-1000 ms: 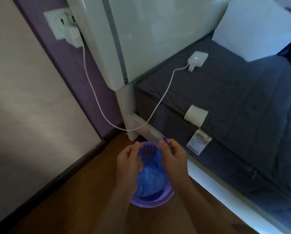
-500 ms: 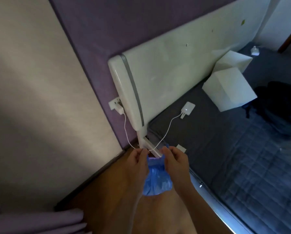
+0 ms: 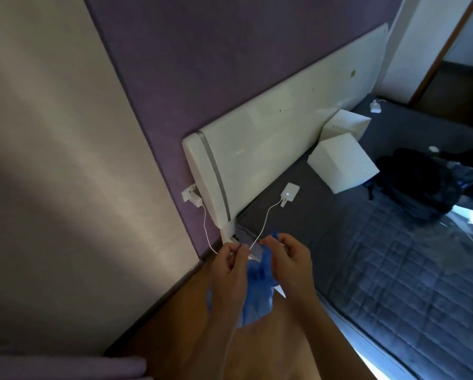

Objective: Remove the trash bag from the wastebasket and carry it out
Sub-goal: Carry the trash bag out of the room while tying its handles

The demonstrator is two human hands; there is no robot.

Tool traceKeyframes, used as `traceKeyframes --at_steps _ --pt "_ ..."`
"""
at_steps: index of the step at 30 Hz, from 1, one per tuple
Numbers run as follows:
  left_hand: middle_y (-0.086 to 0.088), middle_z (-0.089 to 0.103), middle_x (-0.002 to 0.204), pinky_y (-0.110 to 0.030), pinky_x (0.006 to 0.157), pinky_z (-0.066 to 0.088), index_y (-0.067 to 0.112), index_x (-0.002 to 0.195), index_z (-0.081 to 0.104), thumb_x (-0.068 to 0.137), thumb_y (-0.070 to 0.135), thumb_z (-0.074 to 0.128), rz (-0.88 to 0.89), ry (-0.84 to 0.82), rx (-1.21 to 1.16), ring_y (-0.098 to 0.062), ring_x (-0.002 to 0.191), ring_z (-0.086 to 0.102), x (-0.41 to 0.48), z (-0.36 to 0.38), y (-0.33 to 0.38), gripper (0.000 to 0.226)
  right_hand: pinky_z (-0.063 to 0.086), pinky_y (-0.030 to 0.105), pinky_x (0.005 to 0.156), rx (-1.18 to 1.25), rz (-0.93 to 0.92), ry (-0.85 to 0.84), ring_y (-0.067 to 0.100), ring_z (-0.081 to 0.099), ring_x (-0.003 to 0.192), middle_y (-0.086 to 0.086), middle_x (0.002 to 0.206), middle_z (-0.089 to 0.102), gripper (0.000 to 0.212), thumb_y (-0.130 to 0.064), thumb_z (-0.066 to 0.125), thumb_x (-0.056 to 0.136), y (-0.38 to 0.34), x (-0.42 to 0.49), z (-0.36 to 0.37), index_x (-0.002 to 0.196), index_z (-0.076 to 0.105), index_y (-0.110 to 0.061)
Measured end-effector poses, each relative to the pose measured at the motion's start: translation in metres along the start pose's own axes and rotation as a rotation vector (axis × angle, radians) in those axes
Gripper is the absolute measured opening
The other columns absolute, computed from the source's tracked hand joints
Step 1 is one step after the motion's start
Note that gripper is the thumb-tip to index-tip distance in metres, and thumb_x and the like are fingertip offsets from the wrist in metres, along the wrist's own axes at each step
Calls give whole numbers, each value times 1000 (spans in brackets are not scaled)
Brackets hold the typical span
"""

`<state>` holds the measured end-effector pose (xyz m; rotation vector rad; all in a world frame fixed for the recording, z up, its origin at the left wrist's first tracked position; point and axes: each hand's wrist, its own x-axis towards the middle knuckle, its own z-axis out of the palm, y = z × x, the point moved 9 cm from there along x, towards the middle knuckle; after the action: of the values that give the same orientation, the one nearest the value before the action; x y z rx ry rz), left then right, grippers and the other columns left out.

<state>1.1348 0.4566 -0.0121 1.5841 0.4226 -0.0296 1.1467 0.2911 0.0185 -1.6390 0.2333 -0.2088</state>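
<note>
Blue plastic trash bag [image 3: 257, 286] held up between two bare hands, above a wooden floor [image 3: 158, 335] and beside the corner of a bed [image 3: 394, 270]. Left hand [image 3: 231, 272] pinched shut on the bag's upper edge, thumb and fingers closed together; right hand [image 3: 287, 263] closed likewise on the opposite edge, a tuft of blue showing above its fingertips. Grip narrow on both sides, each holding the bag's rim. Bag body hanging crumpled between the wrists, clear of the floor. Wastebasket out of sight.

Behind the hands, a white charging cable [image 3: 265, 220] sagging from a wall socket [image 3: 191, 194] down and back up to a white power adapter [image 3: 290, 192] lying on the dark grey quilted mattress. Cable's lowest loop passing just behind the fingertips; contact with them not clear. Glossy white headboard [image 3: 284, 133] against a purple wall [image 3: 202, 64]. Two white boxes [image 3: 342, 165] near the headboard, one leaning on it, the other lying on the mattress in front. Dark bundle of clothing or a bag [image 3: 419, 185] further right on the bed. Second small white adapter [image 3: 375, 106] at the far corner of the mattress. Pale wall [image 3: 51, 160] to the left, meeting the floor at a dark skirting board.
</note>
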Motion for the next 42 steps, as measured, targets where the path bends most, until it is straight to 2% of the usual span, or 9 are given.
traceKeyframes --at_steps 4,9,14,18,22,25,28,34,42 --pt "6 53 59 -32 55 38 30 73 63 96 26 59 60 -95 15 -13 55 45 -6 32 6 23 41 19 55 32 5 38 17 47 62 39 75 50 29 -9 63 93 -4 -3 -29 81 57 17" --pt "9 50 56 -25 53 36 19 77 61 97 20 56 111 -228 8 -10 53 42 -19 107 32 21 37 23 51 79 19 171 13 41 55 11 59 42 29 -10 62 93 -11 9 -93 68 54 0" --pt "6 51 61 -26 55 37 11 81 63 97 21 57 180 -405 67 -10 56 44 -39 201 50 19 37 26 50 143 -15 320 16 39 53 1 54 41 33 -15 60 95 -13 21 -182 72 51 7" --pt "6 50 58 -28 56 37 12 79 64 95 20 59 162 -485 81 -12 58 44 -55 261 50 19 39 21 49 170 -15 475 22 36 56 11 59 38 39 -17 60 96 -11 17 -255 78 50 16" --pt "1 56 60 -33 58 41 11 77 66 92 24 62 162 -616 141 -14 59 50 -87 331 43 21 34 32 48 171 55 658 23 34 53 12 57 38 39 -19 64 92 1 -8 -325 62 48 0" --pt "-12 55 61 -32 52 38 14 66 62 84 27 63 155 -794 182 -18 55 46 -131 389 37 22 31 37 48 187 93 840 22 33 52 13 54 36 47 -32 66 83 9 -42 -383 69 46 9" --pt "-4 47 51 -29 50 33 17 60 60 86 16 61 117 -931 224 -16 51 40 -171 435 26 26 30 36 49 156 120 1030 20 33 53 11 56 34 58 -44 61 72 11 -79 -430 76 51 13" --pt "7 37 41 -20 41 27 16 56 50 90 8 57 -15 -1273 257 -9 38 31 -255 503 -4 36 25 32 47 188 172 1341 20 29 54 8 57 33 36 -27 63 81 24 -157 -492 73 53 6" --pt "12 38 42 -18 41 29 11 66 53 91 10 58 -23 -1632 369 -5 39 32 -314 550 -18 25 24 38 52 130 191 1746 22 28 58 7 60 32 40 -26 64 81 20 -222 -515 72 41 6"
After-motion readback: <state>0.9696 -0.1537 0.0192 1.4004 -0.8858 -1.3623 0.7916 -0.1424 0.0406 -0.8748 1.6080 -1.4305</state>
